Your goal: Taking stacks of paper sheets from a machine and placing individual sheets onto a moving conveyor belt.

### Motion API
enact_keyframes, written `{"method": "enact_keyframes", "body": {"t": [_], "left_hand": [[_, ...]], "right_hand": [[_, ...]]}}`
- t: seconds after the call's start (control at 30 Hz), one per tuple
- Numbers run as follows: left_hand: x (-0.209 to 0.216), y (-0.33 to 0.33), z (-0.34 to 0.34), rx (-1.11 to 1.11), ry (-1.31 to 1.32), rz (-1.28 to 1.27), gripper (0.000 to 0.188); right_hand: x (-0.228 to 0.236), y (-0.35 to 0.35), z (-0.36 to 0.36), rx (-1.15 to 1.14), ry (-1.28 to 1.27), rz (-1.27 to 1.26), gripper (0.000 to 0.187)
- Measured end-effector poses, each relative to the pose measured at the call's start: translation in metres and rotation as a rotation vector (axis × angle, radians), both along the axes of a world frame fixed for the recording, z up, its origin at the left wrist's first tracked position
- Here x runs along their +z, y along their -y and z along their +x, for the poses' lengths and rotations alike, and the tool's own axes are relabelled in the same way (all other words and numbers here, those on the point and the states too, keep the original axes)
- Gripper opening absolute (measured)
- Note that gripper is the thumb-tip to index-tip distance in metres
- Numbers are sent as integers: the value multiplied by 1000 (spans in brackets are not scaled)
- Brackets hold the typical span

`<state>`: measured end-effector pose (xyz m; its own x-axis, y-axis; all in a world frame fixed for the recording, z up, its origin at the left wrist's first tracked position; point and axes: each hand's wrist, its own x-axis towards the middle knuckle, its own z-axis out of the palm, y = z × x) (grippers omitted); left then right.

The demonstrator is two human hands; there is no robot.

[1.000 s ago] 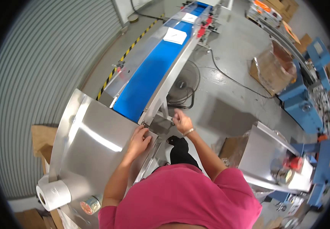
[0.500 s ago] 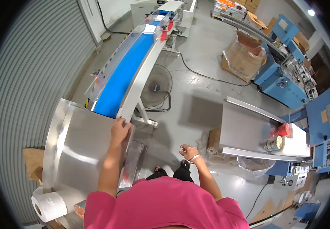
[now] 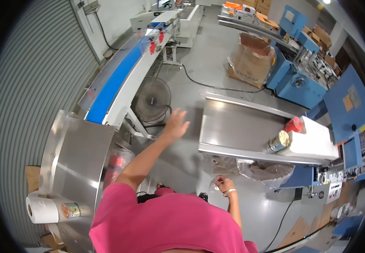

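Observation:
My left hand [image 3: 176,125] is raised over the gap between the blue belt conveyor [image 3: 117,84] and a metal table [image 3: 237,126] on the right. Its fingers are spread, with nothing in them. Lower down, my right hand [image 3: 225,184] has its fingers curled together beside the clear plastic bag [image 3: 267,172] hanging under that table. A bit of clear film seems to be at its fingertips; whether they grip it is hard to see. On the right table stand a can [image 3: 279,141] with a pale gold top and a red container [image 3: 294,125].
Against the red container sits a white block [image 3: 315,141]. A steel table [image 3: 74,152] at left holds a white paper roll [image 3: 43,209] and another can [image 3: 70,210]. A floor fan [image 3: 152,101] stands beside the conveyor; a cable [image 3: 207,83] crosses the floor behind a lined carton [image 3: 252,63].
My left hand has left the conveyor's near end and swung right, opening in the air. My right hand has moved slightly right and down. The view has shifted right, toward the right table.

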<state>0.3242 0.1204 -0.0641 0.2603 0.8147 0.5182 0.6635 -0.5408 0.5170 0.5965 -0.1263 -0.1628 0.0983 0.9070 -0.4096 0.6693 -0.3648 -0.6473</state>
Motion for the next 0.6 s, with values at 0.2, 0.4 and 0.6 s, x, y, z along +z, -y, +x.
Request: {"method": "enact_keyframes", "body": {"t": [0.2, 0.4, 0.6], "left_hand": [[0, 24, 181, -240, 36, -70, 40], [10, 43, 279, -479, -19, -320, 70], [27, 60, 381, -666, -163, -341, 103]], "right_hand": [[4, 76, 112, -216, 23, 19, 36], [103, 45, 159, -504, -153, 360, 29], [144, -14, 206, -449, 451, 931, 37]]}}
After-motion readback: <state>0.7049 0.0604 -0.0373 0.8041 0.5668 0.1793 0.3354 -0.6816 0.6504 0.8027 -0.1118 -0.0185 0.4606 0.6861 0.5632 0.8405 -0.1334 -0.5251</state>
